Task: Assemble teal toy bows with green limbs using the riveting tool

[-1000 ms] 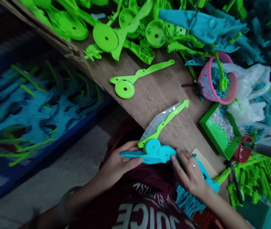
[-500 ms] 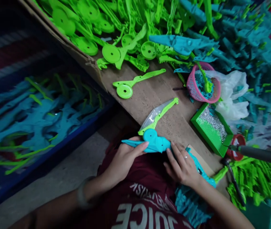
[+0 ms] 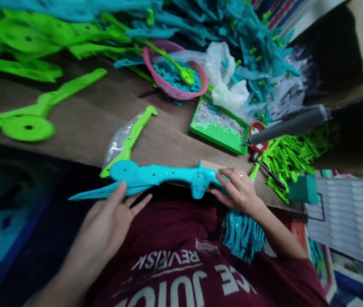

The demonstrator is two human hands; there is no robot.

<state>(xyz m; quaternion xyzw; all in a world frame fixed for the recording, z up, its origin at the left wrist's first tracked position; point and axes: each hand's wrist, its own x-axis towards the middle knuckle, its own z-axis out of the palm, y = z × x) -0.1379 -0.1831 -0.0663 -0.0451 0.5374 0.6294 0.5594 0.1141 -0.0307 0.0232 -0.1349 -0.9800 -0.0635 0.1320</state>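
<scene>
A long blue plastic toy part (image 3: 171, 172) with a round disc and a pointed tip lies crosswise in front of me, along the table's near edge. My right hand (image 3: 237, 192), wearing a ring, grips its right end with fingers curled over it. My left hand (image 3: 111, 224) is at the other end, thumb against the part below the disc and the other fingers spread apart. Just beyond the disc lies a green plastic arm (image 3: 133, 138) with a clear plastic piece (image 3: 119, 143) beside it. A green part with a disc (image 3: 30, 128) rests farther left.
Heaps of green (image 3: 24, 36) and blue parts (image 3: 194, 25) cover the back. A pink basket (image 3: 175, 91) of blue bits stands near a green tray (image 3: 221, 143) of small metal pieces. At right are a grey screwdriver-like tool (image 3: 290, 123), a red bowl (image 3: 258, 128) and a hammer (image 3: 271, 172).
The view has swung to the right. More of the blue part now shows, stretched between both hands. My left hand's fingers have loosened and spread; my right hand is at the part's far end.
</scene>
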